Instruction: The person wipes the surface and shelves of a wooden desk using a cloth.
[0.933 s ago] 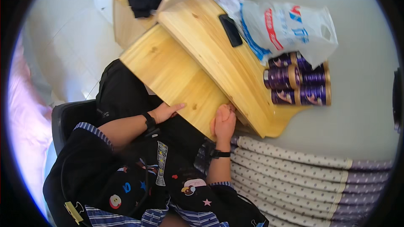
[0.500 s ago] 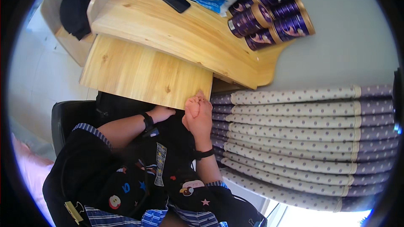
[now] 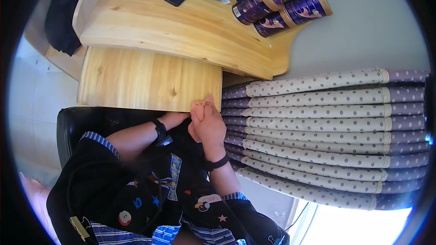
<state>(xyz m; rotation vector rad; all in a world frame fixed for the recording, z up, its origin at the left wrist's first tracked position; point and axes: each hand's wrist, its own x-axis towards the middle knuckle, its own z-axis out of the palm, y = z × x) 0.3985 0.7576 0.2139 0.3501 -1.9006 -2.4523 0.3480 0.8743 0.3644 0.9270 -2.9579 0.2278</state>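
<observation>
In the head view, the one we have, the relation that matters is between the hands and the tray (image 3: 145, 79). We see it directly ahead of both hands, jutting toward the person from beneath the front of the desk (image 3: 181, 40). Its long axis runs left to right, roughly along the desk's front edge, and most of its length stretches to the left of the hands.

The right hand (image 3: 213, 129) is nearer the tray's right end: its fingertips meet the near right corner, curled around a peach-coloured bundle we take for a cloth (image 3: 196, 117). So the cloth lies within that hand, on its left side, partly overlapping the tray's near edge.

The left hand (image 3: 175, 120) sits just below the near edge, left of the right hand and apart from it. Its fingers are largely hidden, so we cannot tell whether they grip the tray, pinch something or rest loose. By our judgement, the right hand commands the corner.
</observation>
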